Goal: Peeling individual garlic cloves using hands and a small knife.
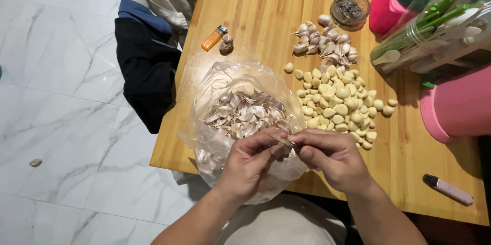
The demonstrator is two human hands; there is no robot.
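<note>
Over the clear plastic bag of papery garlic skins (244, 114) at the tabletop's near edge, left hand (249, 164) and right hand (335, 157) pinch one garlic clove (284, 141), many pale peeled cloves (339, 106) done, a smaller unpeeled heap (326, 41) left

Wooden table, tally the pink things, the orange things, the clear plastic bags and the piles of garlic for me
Pink containers on the wooden table: 2, a pink box and a pink tub.
Orange lighter: 1.
Clear plastic bag of garlic skins: 1.
Garlic piles: 2, peeled cloves and unpeeled cloves.
Total: 6.
</note>
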